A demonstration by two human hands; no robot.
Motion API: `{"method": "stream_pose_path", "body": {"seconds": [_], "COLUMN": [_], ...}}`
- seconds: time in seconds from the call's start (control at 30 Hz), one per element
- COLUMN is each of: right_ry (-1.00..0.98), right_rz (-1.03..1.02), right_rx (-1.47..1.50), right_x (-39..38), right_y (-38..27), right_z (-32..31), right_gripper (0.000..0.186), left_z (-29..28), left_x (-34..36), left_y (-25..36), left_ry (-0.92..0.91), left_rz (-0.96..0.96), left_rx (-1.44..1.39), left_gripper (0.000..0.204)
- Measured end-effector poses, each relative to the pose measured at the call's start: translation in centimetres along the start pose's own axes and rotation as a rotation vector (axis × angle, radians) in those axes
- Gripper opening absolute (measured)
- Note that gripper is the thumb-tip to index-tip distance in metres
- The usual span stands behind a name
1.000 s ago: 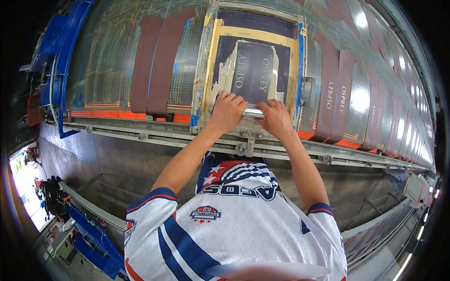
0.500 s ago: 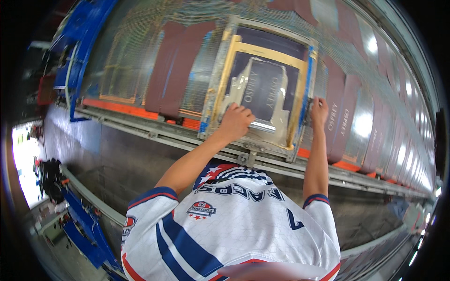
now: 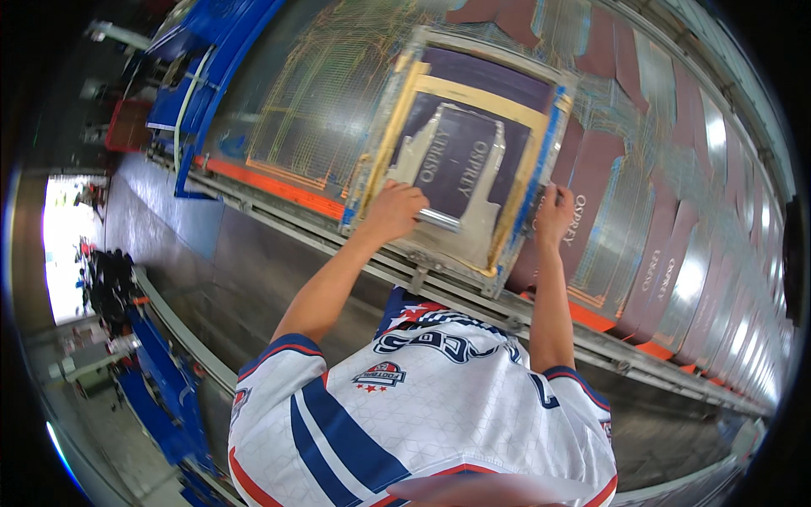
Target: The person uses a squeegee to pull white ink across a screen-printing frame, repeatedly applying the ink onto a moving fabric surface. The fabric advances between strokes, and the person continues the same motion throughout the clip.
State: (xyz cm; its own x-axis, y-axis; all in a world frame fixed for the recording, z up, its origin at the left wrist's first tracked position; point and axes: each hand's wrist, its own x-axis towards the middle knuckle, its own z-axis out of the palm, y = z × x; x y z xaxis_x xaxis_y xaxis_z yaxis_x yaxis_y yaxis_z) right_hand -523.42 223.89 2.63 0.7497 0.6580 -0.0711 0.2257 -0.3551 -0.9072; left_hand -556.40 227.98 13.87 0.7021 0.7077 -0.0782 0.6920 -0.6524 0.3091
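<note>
A screen-printing frame [image 3: 382,139] with metal sides lies tilted across the long table. Tan tape and blue tape line its inner edges around a dark purple mesh with pale lettering. My left hand [image 3: 394,211] is closed on the left end of a squeegee [image 3: 440,220], a short metal bar resting on the lower part of the mesh. Pale grey ink [image 3: 473,238] spreads around and below the bar. At the frame's right side, my right hand [image 3: 552,216] is closed on the edge; its exact grip is partly hidden.
Maroon fabric panels [image 3: 661,266] with white lettering lie in a row to the right. A metal rail [image 3: 625,366] and an orange strip [image 3: 279,188] run along the table's near edge. Blue machinery [image 3: 198,93] stands at the table's left end.
The frame has shifted left along the table, onto where a plain maroon panel lay. A panel with white lettering now shows just right of it. Both hands have stayed on the squeegee and the frame.
</note>
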Motion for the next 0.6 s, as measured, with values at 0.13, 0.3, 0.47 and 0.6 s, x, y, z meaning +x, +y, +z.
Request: {"method": "stream_pose_path", "body": {"seconds": [0.13, 0.3, 0.47, 0.6], "right_ry": [0.035, 0.011, 0.115, 0.084], "right_rz": [-0.012, 0.092, -0.034, 0.024], "right_rx": [-0.063, -0.105, -0.231, -0.258], "right_x": [-4.0, -5.0, -4.4, -4.6], "right_y": [-5.0, -7.2, -5.2, -5.2], "right_z": [7.1, 8.2, 8.6, 8.8], "right_gripper": [0.029, 0.031, 0.033, 0.035], "left_z": [-3.4, -5.0, -3.9, 0.5], "left_x": [-3.1, -3.0, 2.5, 6.4], "left_y": [-7.9, -11.2, -9.2, -6.1], "left_ry": [-0.027, 0.057, -0.020, -0.083], "left_rz": [0.058, 0.246, 0.594, 0.829], "left_rx": [0.105, 0.032, -0.077, -0.156], "left_gripper": [0.029, 0.032, 0.019, 0.010]}}
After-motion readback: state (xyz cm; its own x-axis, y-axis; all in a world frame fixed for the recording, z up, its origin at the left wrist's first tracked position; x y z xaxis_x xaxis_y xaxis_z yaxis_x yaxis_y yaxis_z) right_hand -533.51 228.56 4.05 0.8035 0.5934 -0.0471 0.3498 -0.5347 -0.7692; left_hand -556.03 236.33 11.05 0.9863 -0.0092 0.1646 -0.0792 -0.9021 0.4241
